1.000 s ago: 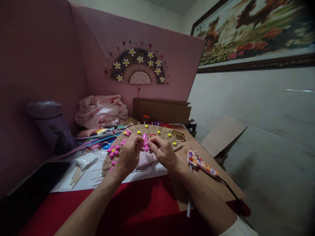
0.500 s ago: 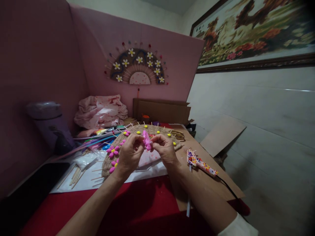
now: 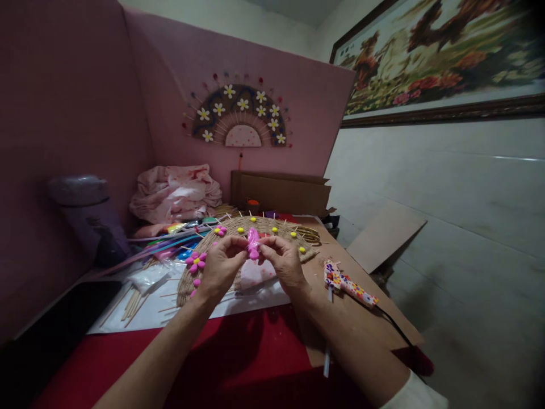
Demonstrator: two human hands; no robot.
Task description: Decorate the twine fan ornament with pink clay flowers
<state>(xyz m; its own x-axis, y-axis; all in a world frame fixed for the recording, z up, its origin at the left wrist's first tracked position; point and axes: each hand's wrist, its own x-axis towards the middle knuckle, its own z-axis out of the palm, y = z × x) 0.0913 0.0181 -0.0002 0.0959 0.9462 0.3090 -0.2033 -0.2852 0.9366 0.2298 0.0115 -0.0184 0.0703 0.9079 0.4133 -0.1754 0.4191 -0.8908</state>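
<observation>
Pink is the colour of the moment: a small pink piece (image 3: 252,244), glossy and petal-like, sits pinched between both hands just above the woven half-round mat (image 3: 203,251). Left hand (image 3: 221,267) comes in from one side, fingers curled narrow, thumb and forefinger closed on the piece. Right hand (image 3: 284,262) meets it from the other side, fingertips nipped on the same piece, so the two hands nearly touch over the middle of the mat.

Around that mat, here is the layout. On its woven surface, yellow dots (image 3: 275,229) run along the far arc, and pink flowers with yellow centres (image 3: 196,261) sit on the left part, beside the left hand. Thin wooden sticks (image 3: 131,304) lie on white paper (image 3: 153,315) at the mat's left near corner. A small white bag (image 3: 254,275) rests on the mat's inner edge, under the hands. To the right of the mat, on the brown cardboard (image 3: 366,324), lies a flower-patterned glue gun (image 3: 349,284) with a dark cord trailing off. Beyond the mat's far left, a bundle of pink cloth (image 3: 176,193) is heaped against the pink board; behind the mat stands folded brown cardboard (image 3: 281,193). High above the mat, on the pink board, hangs a finished fan-shaped piece with white flowers (image 3: 239,116). Red cloth (image 3: 238,358) covers the table on the mat's near side, under both forearms.
</observation>
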